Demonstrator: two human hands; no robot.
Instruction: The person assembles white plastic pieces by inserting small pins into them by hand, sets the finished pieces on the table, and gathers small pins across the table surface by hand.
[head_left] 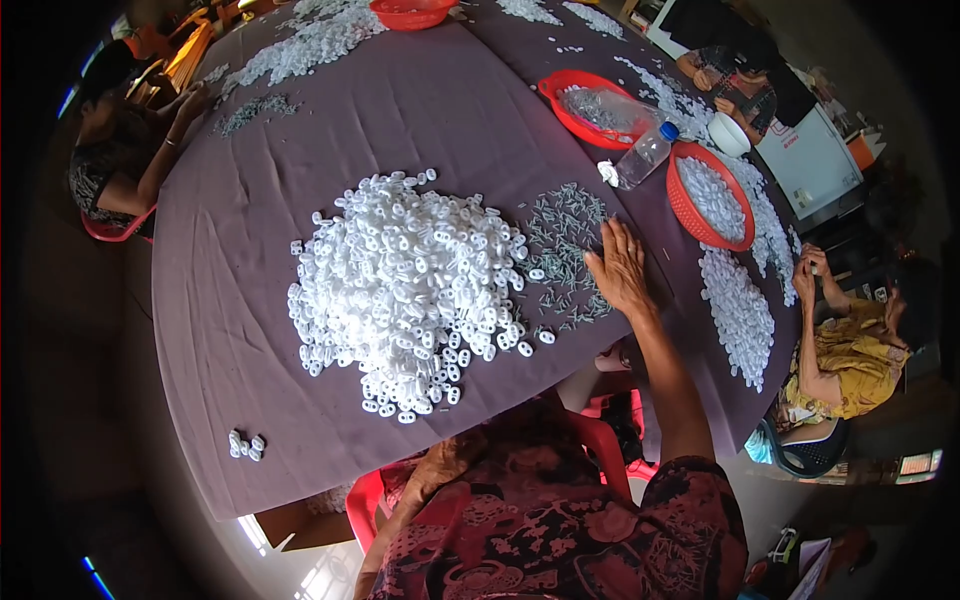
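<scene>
A big heap of small white plastic pieces (405,285) lies on the purple tablecloth (240,300) in front of me. To its right is a scatter of thin grey metal pins (565,250). My right hand (618,270) rests flat on the cloth at the right edge of those pins, fingers spread, holding nothing. My left hand (440,468) is down below the table edge near my lap, against my patterned clothing; its fingers are hard to make out. A few white pieces (246,446) lie apart near the front left edge.
A clear plastic bottle (643,155) lies beside two red baskets (745,225) (548,92) at the right. More white piles (740,315) (310,45) and a third red basket (410,14) lie farther off. Other people sit at the left, the far right and the right. Red chair (365,505) below.
</scene>
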